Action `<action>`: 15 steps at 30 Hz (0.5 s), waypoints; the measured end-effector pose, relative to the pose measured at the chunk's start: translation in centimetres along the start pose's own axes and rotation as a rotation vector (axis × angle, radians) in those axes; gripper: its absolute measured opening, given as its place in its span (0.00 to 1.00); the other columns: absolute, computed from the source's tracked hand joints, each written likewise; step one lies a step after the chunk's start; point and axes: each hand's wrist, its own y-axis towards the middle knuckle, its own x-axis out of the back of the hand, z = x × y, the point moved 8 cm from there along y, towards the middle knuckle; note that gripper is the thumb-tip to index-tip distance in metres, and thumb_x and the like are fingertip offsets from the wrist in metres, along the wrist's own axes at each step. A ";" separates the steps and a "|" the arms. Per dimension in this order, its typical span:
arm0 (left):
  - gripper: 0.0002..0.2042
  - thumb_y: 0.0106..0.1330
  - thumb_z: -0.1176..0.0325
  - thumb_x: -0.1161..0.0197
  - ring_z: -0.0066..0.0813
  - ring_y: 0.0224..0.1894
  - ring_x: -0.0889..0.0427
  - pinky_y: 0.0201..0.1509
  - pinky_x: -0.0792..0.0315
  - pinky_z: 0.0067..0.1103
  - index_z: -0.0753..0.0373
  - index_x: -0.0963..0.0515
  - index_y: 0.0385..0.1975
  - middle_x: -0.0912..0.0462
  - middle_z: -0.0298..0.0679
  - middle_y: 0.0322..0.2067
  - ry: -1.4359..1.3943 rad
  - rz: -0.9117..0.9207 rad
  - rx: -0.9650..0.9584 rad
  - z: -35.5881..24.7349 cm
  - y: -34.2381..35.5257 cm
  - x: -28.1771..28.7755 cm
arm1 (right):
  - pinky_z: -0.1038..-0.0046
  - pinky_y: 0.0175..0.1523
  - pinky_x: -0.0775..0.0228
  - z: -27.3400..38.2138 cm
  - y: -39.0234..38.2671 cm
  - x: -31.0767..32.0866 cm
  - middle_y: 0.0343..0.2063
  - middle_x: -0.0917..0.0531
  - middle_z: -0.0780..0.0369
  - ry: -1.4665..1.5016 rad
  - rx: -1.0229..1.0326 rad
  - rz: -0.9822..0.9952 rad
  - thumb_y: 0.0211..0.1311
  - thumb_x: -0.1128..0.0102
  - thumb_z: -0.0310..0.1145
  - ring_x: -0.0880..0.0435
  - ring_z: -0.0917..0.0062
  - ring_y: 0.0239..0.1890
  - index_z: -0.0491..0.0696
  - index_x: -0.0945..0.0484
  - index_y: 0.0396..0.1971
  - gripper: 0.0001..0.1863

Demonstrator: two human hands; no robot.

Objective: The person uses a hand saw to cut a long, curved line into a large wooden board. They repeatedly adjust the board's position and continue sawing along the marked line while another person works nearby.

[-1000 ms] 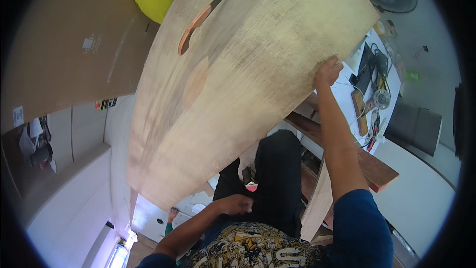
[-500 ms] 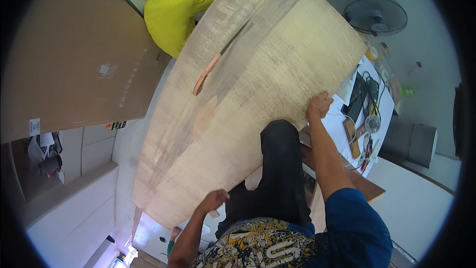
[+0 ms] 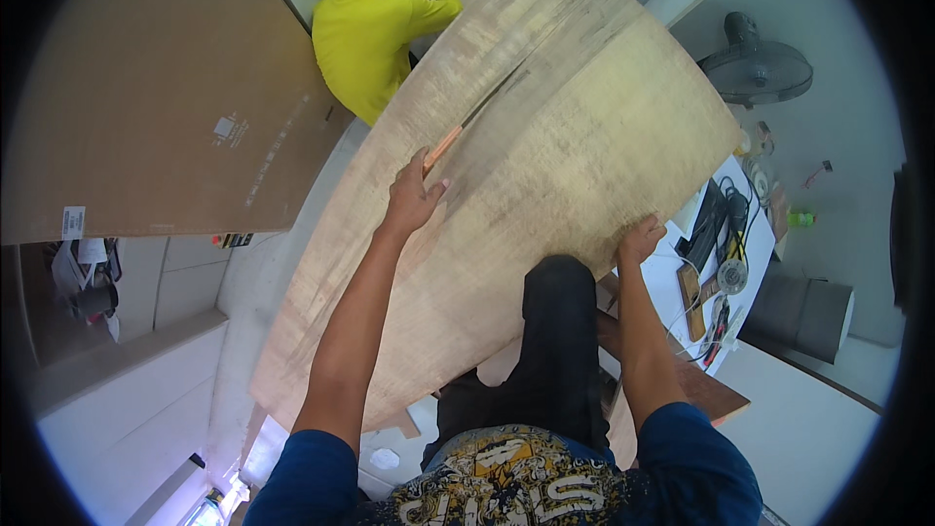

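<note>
A large, pale plywood panel [image 3: 584, 107] with curved edges fills the middle. Along its grey streak lies a long, narrow tool [image 3: 450, 141] with an orange-brown wooden handle and dark blade. My left hand [image 3: 414, 195] reaches onto that handle, thumb apart and fingers slightly curved over it; whether they touch it is unclear. At the panel's right edge, my right hand [image 3: 638, 239] grips the wood. My dark-trousered knee [image 3: 557, 287] rests at the lower edge.
A co-worker [image 3: 360, 49] in yellow is beyond the panel's left edge, beside a big cardboard box [image 3: 146, 88]. At right are a fan [image 3: 755, 68], a white table [image 3: 667, 292] with tools and cables, and a dark cylinder [image 3: 799, 312].
My left hand has risen from my lap to the tool's handle. The view has shifted, bringing the yellow-clad co-worker fully into sight; my right hand still grips the panel edge.
</note>
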 end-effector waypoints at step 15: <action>0.27 0.77 0.62 0.42 0.57 0.50 0.15 0.56 0.23 0.40 0.51 0.36 0.75 0.15 0.58 0.50 -0.024 0.269 -0.122 -14.2 3.4 6.8 | 0.39 0.75 0.48 43.1 7.3 -15.5 0.79 0.47 0.48 -0.546 1.016 0.257 0.42 0.18 0.61 0.48 0.49 0.80 0.58 0.46 0.79 0.65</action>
